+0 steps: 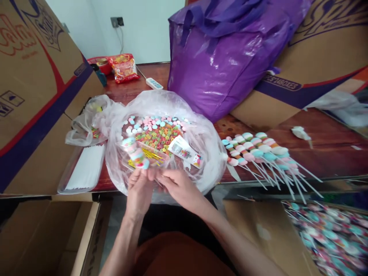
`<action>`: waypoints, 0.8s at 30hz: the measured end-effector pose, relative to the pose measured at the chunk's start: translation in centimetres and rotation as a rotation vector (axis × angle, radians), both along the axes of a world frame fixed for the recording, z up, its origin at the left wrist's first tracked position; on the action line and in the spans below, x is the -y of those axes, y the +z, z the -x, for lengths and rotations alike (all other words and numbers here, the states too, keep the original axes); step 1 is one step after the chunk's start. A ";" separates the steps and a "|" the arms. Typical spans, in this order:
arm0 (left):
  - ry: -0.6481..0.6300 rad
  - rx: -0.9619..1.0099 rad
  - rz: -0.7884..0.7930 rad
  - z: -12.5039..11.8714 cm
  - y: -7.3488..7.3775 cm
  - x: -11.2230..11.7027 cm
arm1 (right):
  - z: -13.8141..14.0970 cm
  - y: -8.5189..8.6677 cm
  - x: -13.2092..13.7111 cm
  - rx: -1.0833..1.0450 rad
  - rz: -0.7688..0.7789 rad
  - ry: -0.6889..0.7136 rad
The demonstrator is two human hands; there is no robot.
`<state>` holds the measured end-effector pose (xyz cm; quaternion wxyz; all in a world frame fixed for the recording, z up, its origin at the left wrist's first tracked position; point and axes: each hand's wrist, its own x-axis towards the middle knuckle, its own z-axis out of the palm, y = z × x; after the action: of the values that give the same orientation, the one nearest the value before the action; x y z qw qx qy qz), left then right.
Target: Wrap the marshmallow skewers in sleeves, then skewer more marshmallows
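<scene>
Both my hands meet at the near edge of a clear plastic bag (pixel 212 153) spread open on the table. My left hand (pixel 139 188) is closed round the lower end of a candy skewer (pixel 135 153) with pastel marshmallows and coloured rings, slightly blurred. The fingers of my right hand (pixel 175 186) pinch close beside it, apparently at the stick; what exactly they grip is hidden. Beyond them lie loose marshmallows (pixel 152 122), fruit-coloured ring candies (pixel 156 138), a tray of gold twist ties (pixel 151 154) and printed white wrappers (pixel 185 150).
Finished marshmallow skewers (pixel 261 149) are piled at right, above a carton of wrapped skewers (pixel 333 234). White sticks (pixel 86 166) fill a tray at left. A purple bag (pixel 224 65) and big cardboard boxes (pixel 37 88) stand around. An open carton (pixel 43 230) sits lower left.
</scene>
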<state>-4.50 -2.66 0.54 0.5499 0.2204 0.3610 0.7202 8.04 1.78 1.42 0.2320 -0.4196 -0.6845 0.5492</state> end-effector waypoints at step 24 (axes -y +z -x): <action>0.112 -0.061 0.232 1.6 -1.2 -1.7 | 0.7 -2.4 -1.3 -0.379 -0.050 -0.280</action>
<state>-6.08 -0.99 -0.62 0.5195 0.1565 0.4699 0.6963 7.38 3.07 -0.99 0.4405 -0.3939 -0.5771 0.5637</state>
